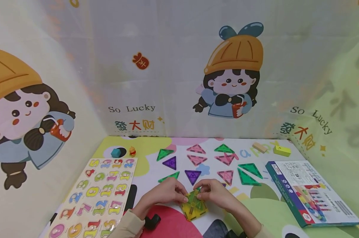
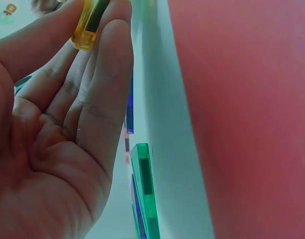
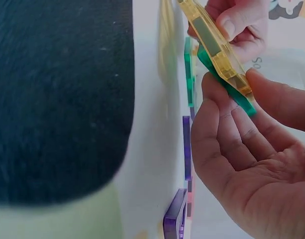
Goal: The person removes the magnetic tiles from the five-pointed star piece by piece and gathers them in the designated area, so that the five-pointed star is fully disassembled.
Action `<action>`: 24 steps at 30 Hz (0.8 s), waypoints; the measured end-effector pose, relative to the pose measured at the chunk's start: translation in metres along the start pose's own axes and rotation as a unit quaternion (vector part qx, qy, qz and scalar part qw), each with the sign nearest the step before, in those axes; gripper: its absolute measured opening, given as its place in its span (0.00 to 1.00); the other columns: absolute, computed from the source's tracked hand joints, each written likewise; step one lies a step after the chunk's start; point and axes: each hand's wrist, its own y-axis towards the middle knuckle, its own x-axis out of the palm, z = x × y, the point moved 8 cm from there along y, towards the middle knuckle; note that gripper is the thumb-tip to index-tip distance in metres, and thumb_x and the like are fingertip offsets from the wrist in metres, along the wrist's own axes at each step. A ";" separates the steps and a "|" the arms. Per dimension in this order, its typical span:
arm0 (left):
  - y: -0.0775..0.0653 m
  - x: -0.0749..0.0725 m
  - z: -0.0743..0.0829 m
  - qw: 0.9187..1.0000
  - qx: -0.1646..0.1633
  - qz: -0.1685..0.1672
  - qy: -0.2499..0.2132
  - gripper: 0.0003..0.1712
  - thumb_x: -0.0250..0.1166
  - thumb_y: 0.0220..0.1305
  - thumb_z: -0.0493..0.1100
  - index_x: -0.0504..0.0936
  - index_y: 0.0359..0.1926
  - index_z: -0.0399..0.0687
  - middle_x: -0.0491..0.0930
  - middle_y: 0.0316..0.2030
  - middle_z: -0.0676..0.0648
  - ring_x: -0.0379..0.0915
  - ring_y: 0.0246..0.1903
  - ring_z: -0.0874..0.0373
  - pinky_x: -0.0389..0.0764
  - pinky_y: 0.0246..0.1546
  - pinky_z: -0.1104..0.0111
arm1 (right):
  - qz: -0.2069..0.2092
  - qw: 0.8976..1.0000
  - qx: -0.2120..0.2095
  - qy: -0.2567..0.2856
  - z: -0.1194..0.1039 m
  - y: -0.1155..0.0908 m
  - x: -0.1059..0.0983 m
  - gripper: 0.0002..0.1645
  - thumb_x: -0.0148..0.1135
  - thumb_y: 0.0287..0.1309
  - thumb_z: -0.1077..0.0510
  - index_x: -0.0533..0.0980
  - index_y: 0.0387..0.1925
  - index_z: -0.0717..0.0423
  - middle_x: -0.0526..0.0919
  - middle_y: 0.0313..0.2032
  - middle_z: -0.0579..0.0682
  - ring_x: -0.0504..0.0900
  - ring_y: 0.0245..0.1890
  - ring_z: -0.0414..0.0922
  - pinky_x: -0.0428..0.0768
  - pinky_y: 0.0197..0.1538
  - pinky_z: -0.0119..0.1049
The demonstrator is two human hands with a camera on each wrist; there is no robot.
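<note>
Both hands hold a see-through yellow square magnetic tile (image 1: 194, 211) tilted up near the front of the table. My left hand (image 1: 168, 191) pinches its left edge between thumb and fingers. At the opposite edge, my right hand (image 1: 213, 193) pinches it too, with a green magnetic tile (image 3: 248, 103) lying against the back of the yellow one. In the right wrist view the green tile sits between the yellow tile and the right fingertips. Beyond the hands lie a purple triangle tile (image 1: 193, 176) and a pink triangle tile (image 1: 225, 176).
Several more green, pink and purple triangle tiles (image 1: 250, 173) are spread further back. A number puzzle board (image 1: 91, 195) lies at the left, a boxed set (image 1: 311, 191) at the right. Small blocks, including a yellow one (image 1: 281, 151), and a figurine (image 1: 132, 151) stand along the back.
</note>
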 end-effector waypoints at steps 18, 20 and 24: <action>-0.042 -0.082 -0.034 0.992 -0.086 0.087 -0.014 0.08 0.71 0.60 0.47 0.90 0.35 0.48 0.86 0.29 0.50 0.80 0.27 0.59 0.84 0.33 0.66 | -0.008 1.000 0.008 -0.001 0.005 0.000 -0.001 0.10 0.69 0.56 0.62 0.83 0.42 0.58 0.77 0.24 0.46 0.74 0.27 0.41 0.76 0.34 0.35; -0.051 -0.097 -0.039 0.989 -0.101 0.112 -0.003 0.08 0.71 0.61 0.46 0.90 0.36 0.46 0.85 0.29 0.49 0.80 0.27 0.58 0.83 0.33 0.66 | -0.009 1.000 0.008 0.005 0.004 -0.001 0.000 0.11 0.69 0.56 0.62 0.82 0.42 0.58 0.77 0.24 0.46 0.74 0.27 0.41 0.76 0.34 0.35; -0.068 -0.121 -0.051 0.975 -0.142 0.170 0.025 0.08 0.71 0.60 0.43 0.89 0.37 0.44 0.84 0.28 0.48 0.79 0.26 0.57 0.83 0.32 0.67 | -0.008 1.000 0.007 0.006 0.005 -0.001 0.001 0.11 0.69 0.56 0.61 0.82 0.42 0.57 0.77 0.24 0.47 0.73 0.27 0.41 0.75 0.33 0.35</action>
